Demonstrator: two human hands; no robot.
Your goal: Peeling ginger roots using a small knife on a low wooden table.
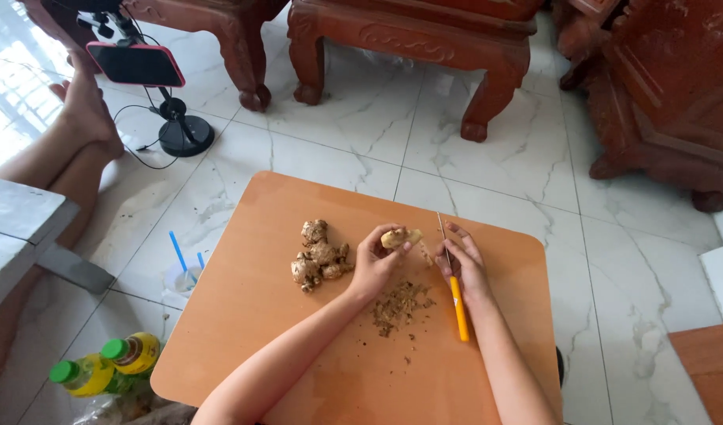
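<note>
A person sits at a low orange tabletop (298,354) set on a white marble floor; both bare arms reach forward over it. The left hand (375,264) is curled closed around a pale, partly peeled piece of ginger (399,237), pinched at the fingertips and lifted just above the board; the piece's long axis runs roughly left to right, its free end pointing right, towards the other hand. The right hand (465,264) is closed around a small knife (454,279) with a yellow handle; the knife's long axis runs near to far, the handle lying back along the wrist and the thin blade pointing away from the person. The ginger lies just left of the blade, close to it; whether they touch cannot be told. Brown peelings (398,307) lie between the wrists; unpeeled ginger pieces (320,258) sit left of the left hand.
</note>
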